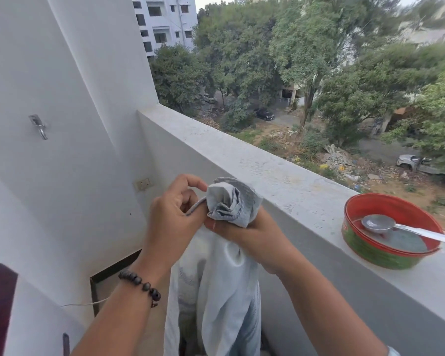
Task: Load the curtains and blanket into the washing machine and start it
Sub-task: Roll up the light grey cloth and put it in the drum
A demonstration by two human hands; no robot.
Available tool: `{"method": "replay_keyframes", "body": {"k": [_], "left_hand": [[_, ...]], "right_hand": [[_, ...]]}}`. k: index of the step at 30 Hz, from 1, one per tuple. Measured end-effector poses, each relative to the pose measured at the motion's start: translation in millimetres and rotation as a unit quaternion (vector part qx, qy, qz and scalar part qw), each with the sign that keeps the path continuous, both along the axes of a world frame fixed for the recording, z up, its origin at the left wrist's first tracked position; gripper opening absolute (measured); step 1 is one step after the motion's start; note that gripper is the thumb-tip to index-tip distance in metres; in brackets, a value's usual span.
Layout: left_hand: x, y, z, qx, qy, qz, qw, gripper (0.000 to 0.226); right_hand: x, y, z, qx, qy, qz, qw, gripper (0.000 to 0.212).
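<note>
Pale grey-blue cloth [216, 273], which I take to be one of the curtains, hangs between my two hands on a balcony, its top bunched into a twisted knot above my knuckles. My right hand [244, 231] has its fingers clenched around the gathered neck of the fabric, while my left hand [176, 209] pinches a loose edge of it between thumb and curled fingers [190, 185]. The rest of the cloth drops straight down toward the floor, close against the parapet wall [280, 181]. On that ledge, well apart to my right, sits a red-and-green tin [385, 255] with a metal spoon [378, 223] resting in it. No washing machine or blanket shows from here, so I judge the loading barely begun: everything has yet to go into the drum, and the start is still ahead.
</note>
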State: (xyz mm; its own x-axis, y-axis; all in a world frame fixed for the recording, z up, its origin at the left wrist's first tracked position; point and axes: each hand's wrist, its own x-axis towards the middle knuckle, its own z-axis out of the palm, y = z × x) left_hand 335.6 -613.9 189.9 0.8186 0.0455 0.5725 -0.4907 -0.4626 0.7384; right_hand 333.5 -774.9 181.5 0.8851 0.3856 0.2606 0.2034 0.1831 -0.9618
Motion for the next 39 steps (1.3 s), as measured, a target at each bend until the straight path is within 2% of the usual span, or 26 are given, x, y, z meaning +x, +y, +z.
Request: {"method": "replay_keyframes", "body": {"k": [2,4,6,8,10,12,15,19,22,25,27,31,33,35,39], "left_hand": [[-4,7,-18,-0.043,0.016,-0.018,0.999,0.027],[-11,10,-40,-0.046,0.044,-0.033,0.997,0.029],[-17,14,-66,-0.008,0.081,-0.043,0.996,0.027],[-19,25,-93,0.067,0.114,-0.014,0.991,0.036],[-16,42,-116,0.087,0.156,0.019,0.984,0.048],[-17,67,-129,0.002,0.191,0.042,0.981,0.059],[-15,86,-127,-0.128,0.204,0.069,0.968,0.039],[-10,102,-67,-0.196,0.143,0.101,0.965,0.025],[-10,99,-18,-0.164,0.095,0.022,0.982,0.021],[-14,86,14,-0.068,0.072,-0.111,0.989,0.011],[-13,80,24,-0.012,0.054,-0.153,0.987,0.009],[-6,94,22,-0.014,0.01,-0.099,0.995,0.014],[-6,108,11,-0.043,0.034,-0.106,0.993,0.027],[-9,121,-7,-0.071,0.068,-0.121,0.988,0.029],[-18,135,-57,-0.021,0.102,-0.107,0.989,0.024]], "right_hand": [[0,-1,4,-0.006,-0.001,-0.022,1.0,0.021],[-1,-1,8,-0.006,0.007,-0.04,0.999,0.014],[-2,-1,11,0.009,0.018,-0.049,0.999,0.012],[-1,0,14,0.025,0.021,-0.058,0.998,0.015],[-1,0,15,0.035,0.022,-0.075,0.996,0.016],[-1,2,17,0.044,0.03,-0.095,0.994,0.017],[3,-8,16,0.059,0.047,-0.102,0.992,0.032],[7,-3,14,0.075,0.062,-0.135,0.986,0.032],[6,12,11,0.062,0.053,-0.097,0.992,0.032],[-1,47,11,0.021,0.015,0.001,1.0,0.053],[-6,69,9,0.005,0.016,0.042,0.999,0.056],[-13,92,5,-0.024,0.044,0.03,0.998,0.031],[-14,96,4,-0.027,0.039,-0.019,0.999,0.026],[-17,99,4,-0.025,0.034,-0.061,0.997,0.02],[-25,106,11,-0.011,0.027,-0.099,0.995,0.019]]}}
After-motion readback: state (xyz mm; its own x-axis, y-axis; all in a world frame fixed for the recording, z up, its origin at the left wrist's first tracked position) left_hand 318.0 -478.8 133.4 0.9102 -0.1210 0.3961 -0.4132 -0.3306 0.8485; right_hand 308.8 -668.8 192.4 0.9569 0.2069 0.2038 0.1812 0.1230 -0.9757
